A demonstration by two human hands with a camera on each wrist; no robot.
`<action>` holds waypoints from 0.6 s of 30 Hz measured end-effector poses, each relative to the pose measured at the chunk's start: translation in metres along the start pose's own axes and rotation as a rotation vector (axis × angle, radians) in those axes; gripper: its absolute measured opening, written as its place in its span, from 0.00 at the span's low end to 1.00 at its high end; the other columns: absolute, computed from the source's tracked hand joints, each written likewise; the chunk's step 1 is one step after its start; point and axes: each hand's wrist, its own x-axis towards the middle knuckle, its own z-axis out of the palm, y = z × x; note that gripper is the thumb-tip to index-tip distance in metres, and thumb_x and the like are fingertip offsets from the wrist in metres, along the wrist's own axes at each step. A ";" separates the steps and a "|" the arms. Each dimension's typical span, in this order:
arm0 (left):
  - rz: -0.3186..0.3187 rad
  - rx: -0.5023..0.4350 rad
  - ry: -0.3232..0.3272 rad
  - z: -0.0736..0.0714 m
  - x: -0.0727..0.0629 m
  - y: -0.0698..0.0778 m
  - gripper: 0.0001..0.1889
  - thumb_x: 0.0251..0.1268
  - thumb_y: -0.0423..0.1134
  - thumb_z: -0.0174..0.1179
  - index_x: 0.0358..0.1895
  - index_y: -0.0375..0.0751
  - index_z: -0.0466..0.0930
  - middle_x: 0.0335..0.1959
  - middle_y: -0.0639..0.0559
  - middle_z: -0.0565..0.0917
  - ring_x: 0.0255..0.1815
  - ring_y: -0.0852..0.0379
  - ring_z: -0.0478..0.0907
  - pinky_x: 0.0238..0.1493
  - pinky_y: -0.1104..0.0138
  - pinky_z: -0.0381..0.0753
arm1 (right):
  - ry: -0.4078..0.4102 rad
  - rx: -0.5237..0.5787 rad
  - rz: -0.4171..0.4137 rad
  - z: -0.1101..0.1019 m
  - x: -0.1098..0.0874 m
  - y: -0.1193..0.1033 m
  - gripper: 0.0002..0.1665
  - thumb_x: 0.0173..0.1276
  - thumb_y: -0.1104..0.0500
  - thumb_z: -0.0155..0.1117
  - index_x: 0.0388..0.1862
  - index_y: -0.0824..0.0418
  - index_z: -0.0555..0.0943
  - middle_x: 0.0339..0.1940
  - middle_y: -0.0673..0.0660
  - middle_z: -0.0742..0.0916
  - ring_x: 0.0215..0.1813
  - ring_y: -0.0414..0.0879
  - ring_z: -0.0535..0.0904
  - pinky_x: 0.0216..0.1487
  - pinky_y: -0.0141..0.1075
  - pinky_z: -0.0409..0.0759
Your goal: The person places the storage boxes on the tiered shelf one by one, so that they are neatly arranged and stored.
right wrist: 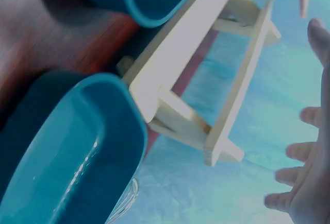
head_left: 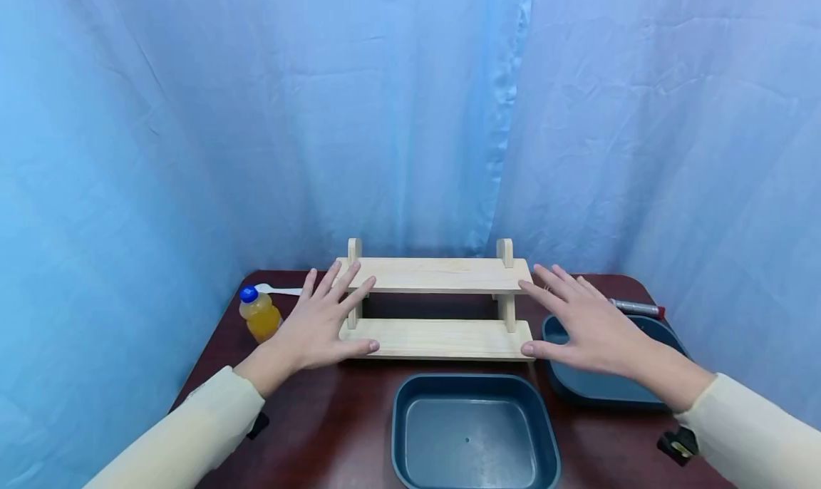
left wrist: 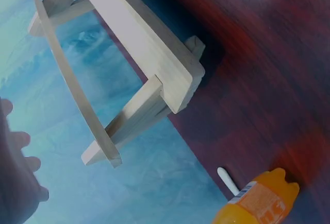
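A pale two-tier wooden rack (head_left: 442, 339) stands at the back of the table, between my two hands. My left hand (head_left: 318, 330) is held with fingers spread in front of the rack's left end. At the other end, my right hand (head_left: 593, 325) is likewise spread, its thumb pointing in toward the lower board. Both hands hold nothing. In the wrist views, the left hand (left wrist: 20, 167) and the right hand (right wrist: 312, 167) appear apart from the rack. A blue-grey tray (head_left: 471, 439) with a bare floor sits in front of the rack.
Left of the rack stands a bottle of orange drink (head_left: 261, 316) with a blue cap, near a white utensil (head_left: 279, 290). Another blue-grey tray (head_left: 609, 385) lies right, partly hidden by my arm. Beyond it is a silvery, red-ended object (head_left: 638, 308). Blue curtains (head_left: 398, 118) hang behind.
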 end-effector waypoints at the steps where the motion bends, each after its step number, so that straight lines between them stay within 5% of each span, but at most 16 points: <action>1: -0.003 -0.019 0.023 -0.001 -0.001 0.000 0.53 0.58 0.82 0.48 0.84 0.65 0.47 0.87 0.52 0.44 0.86 0.41 0.42 0.81 0.35 0.38 | -0.001 0.023 0.006 -0.004 -0.004 -0.002 0.57 0.61 0.20 0.61 0.82 0.46 0.63 0.83 0.60 0.64 0.79 0.64 0.63 0.71 0.67 0.67; 8: -0.146 -0.217 0.086 0.002 -0.014 -0.003 0.44 0.64 0.72 0.56 0.79 0.54 0.65 0.76 0.46 0.70 0.72 0.42 0.72 0.71 0.39 0.72 | -0.025 0.240 0.097 -0.027 -0.041 -0.010 0.38 0.68 0.32 0.65 0.72 0.47 0.75 0.66 0.52 0.84 0.63 0.50 0.83 0.55 0.52 0.86; 13: -0.315 -0.406 0.061 0.020 -0.026 -0.014 0.34 0.72 0.61 0.59 0.73 0.46 0.73 0.68 0.44 0.79 0.63 0.43 0.80 0.63 0.43 0.80 | -0.092 0.461 0.147 -0.021 -0.072 -0.003 0.26 0.72 0.42 0.67 0.64 0.49 0.81 0.50 0.43 0.90 0.48 0.34 0.86 0.43 0.34 0.87; 18: -0.446 -0.650 0.061 0.046 -0.034 -0.027 0.26 0.75 0.47 0.61 0.70 0.39 0.75 0.61 0.39 0.83 0.55 0.43 0.84 0.55 0.50 0.87 | -0.244 0.762 0.243 0.003 -0.100 0.009 0.28 0.76 0.48 0.64 0.68 0.61 0.77 0.52 0.53 0.90 0.47 0.33 0.86 0.42 0.33 0.88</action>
